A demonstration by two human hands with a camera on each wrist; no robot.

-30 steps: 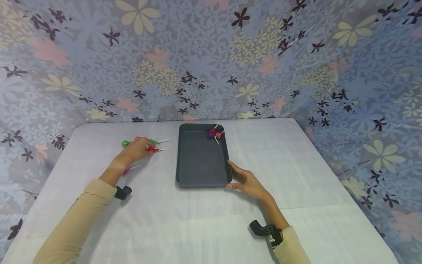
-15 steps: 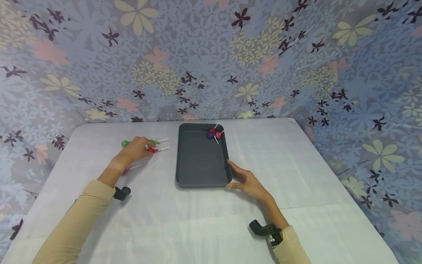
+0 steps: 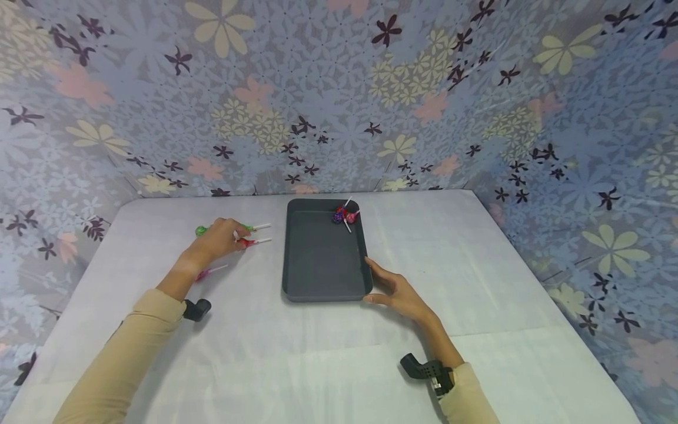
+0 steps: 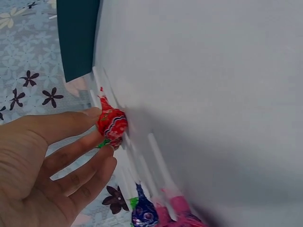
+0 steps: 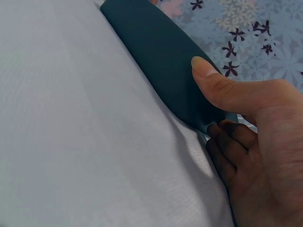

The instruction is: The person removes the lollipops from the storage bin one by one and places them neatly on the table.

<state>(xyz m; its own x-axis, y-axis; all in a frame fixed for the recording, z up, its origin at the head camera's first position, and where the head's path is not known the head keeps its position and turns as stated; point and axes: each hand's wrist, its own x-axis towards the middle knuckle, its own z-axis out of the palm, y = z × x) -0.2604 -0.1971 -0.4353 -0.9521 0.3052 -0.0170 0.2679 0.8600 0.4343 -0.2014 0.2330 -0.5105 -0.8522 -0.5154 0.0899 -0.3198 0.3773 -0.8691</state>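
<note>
Red lollipop [image 4: 112, 124], one: pinched in the left grip [image 3: 219, 237] between thumb and fingers at the wrapped head, stick left free and pointed toward the tray [image 3: 324, 256]; whether its weight is borne by the counter [image 3: 254, 353] cannot be told. Judged light, with a hard, rounded head, a stiff, thin stick and a slick wrapper by which some slipping might be allowed; the candy is presumed brittle if dropped. Best held where the wrapper is gathered into a neck, or with the head cupped by thumb and forefinger; the stick is thought a weaker hold, as swinging would be invited. Green lollipop [image 3: 200, 230]: laid just beyond the left grip, partly covered by it. Pink lollipop [image 3: 202, 275]: laid behind the left grip, beside the wrist. Blue lollipop [image 4: 144, 215]: seen near the pink ones, wristward of the same grip. Tray, dark, shallow: clasped at its near corner by the right grip [image 3: 394, 291], thumb and fingers set on adjoining walls; judged stiff, fairly light and apt to slide if not steadied. Lollipop cluster [image 3: 338, 217]: contained in the tray's far corner, beyond the right grip.
</note>
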